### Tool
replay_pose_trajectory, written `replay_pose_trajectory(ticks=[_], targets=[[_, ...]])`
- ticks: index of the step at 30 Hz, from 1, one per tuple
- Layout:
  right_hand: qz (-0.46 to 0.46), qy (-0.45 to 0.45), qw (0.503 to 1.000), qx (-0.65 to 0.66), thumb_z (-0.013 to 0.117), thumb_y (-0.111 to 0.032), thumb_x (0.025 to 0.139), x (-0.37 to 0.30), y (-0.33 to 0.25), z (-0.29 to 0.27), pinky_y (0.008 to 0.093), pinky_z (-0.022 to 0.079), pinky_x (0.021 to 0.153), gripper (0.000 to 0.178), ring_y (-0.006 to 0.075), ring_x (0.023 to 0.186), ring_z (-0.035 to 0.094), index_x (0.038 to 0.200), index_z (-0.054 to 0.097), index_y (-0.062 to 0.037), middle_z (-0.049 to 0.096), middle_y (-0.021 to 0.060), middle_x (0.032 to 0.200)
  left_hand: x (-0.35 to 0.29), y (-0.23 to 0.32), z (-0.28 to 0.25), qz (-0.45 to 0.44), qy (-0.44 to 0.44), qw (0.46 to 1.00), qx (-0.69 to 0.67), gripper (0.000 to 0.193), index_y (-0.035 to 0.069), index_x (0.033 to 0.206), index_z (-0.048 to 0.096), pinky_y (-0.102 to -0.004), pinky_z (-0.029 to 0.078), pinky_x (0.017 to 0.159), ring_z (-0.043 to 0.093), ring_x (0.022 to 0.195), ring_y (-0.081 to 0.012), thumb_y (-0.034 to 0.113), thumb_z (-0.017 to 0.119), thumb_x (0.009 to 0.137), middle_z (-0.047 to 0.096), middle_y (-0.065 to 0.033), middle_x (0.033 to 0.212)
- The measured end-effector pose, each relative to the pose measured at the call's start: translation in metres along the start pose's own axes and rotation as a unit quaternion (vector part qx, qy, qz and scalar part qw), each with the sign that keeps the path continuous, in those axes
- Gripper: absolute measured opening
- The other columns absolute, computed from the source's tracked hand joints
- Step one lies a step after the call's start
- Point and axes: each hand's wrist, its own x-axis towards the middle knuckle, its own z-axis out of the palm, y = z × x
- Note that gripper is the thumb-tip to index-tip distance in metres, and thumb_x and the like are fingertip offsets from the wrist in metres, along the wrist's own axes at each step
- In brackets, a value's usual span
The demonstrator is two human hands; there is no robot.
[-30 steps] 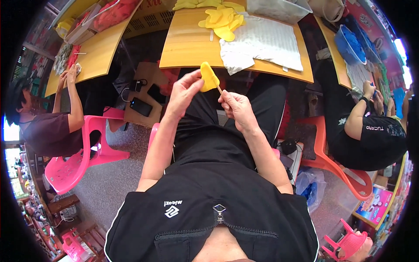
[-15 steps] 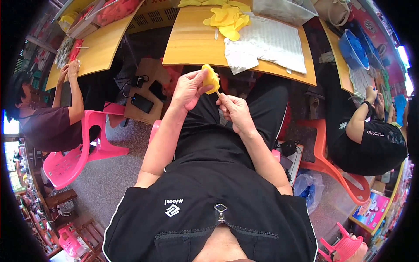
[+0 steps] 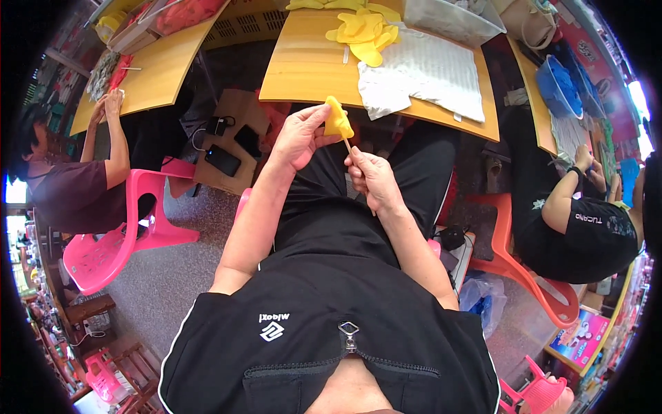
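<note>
Above my lap, my left hand (image 3: 301,136) pinches a small yellow cloth piece (image 3: 337,121) by its left side, between thumb and fingers. A thin wooden stick (image 3: 348,145) runs from the lower end of that piece down into my right hand (image 3: 372,176). The right fingers are closed around the stick. How far it reaches inside the yellow cloth is hidden. On the table in front lies a loose pile of flat yellow cloth pieces (image 3: 369,40), next to a white striped cloth (image 3: 434,76).
The wooden table's (image 3: 296,77) near edge is just beyond my hands. At its back stands a clear plastic bin (image 3: 455,19). Co-workers sit left and right, near a pink chair (image 3: 131,228) and an orange chair (image 3: 507,241). A cardboard box (image 3: 231,114) carries phones.
The yellow cloth piece has turned and now stands more upright and pointed at its top. More of the stick shows below it. My right hand has shifted slightly down.
</note>
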Motion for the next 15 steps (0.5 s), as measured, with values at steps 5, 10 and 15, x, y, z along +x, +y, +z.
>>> replay_pose_trajectory(ticks=[5,10,15], targets=[[-0.014,0.017,0.999,-0.024,0.056,-0.033,0.093,0.002,0.002,0.000,0.0172,0.022,0.041,0.030,0.0011,0.044,0.028,0.080,0.059,-0.0061,0.041,-0.0082,0.057,0.008,-0.006,-0.008,-0.032,0.052,0.998,0.019,0.029,0.001,0.111,0.062,-0.0223,0.056,0.072,0.065,0.092,-0.0158,0.022,0.060,0.091,0.065,-0.0094,0.107],[-0.039,0.035,0.998,-0.042,0.058,-0.032,0.092,0.003,0.006,0.001,0.0169,0.022,0.041,0.029,0.0008,0.044,0.030,0.081,0.062,-0.0055,0.043,-0.0078,0.058,0.010,-0.009,0.000,-0.001,0.071,0.997,-0.015,0.022,-0.003,0.101,0.064,-0.0243,0.056,0.072,0.065,0.084,-0.0149,0.013,0.066,0.086,0.066,-0.0091,0.094],[-0.104,0.090,0.990,-0.039,0.061,-0.030,0.091,0.001,0.013,0.002,0.0171,0.024,0.042,0.028,0.0000,0.046,0.033,0.078,0.065,-0.0054,0.048,-0.0084,0.059,0.007,-0.015,0.002,-0.026,0.052,0.998,0.022,0.021,-0.003,0.101,0.063,-0.0232,0.057,0.073,0.064,0.085,-0.0145,0.012,0.064,0.087,0.066,-0.0083,0.096]])
